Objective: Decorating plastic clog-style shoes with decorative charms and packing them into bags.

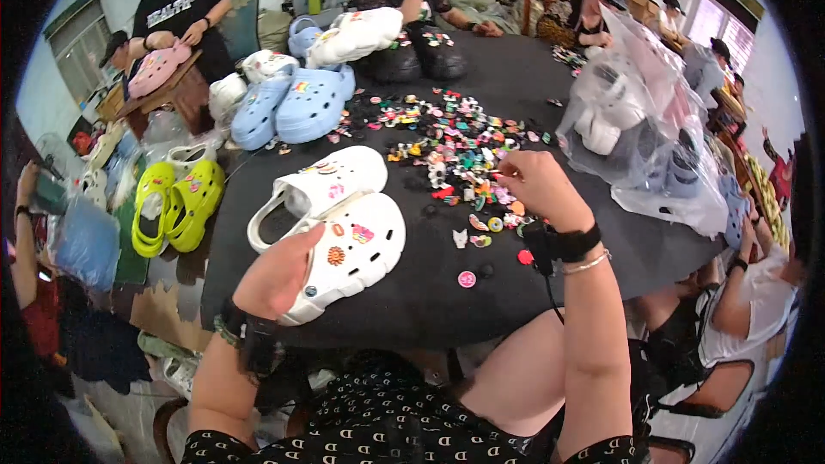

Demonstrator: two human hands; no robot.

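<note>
My left hand (279, 279) grips the heel side of a white clog (374, 232), thumb on top and fingers hidden beneath. Pressed into its upper are several charms, among them an orange flower-shaped charm (336, 255) and a pink one (363, 232). Just beyond it lies the matching white clog (357, 170), also decorated. Over the right edge of a heap of small colourful shoe charms (447, 150), my right hand (546, 189) has its fingers curled into a pinch. What they hold, if anything, is too small to make out. Loose charms, including a round pink one (467, 279), lie nearer me.
Light blue clogs (314, 103), more white clogs and black clogs (438, 53) stand at the black table's far side. Yellow-green clogs (198, 202) sit to the left. Plastic bags holding shoes (619, 112) cover the right side. Other people sit or stand around.
</note>
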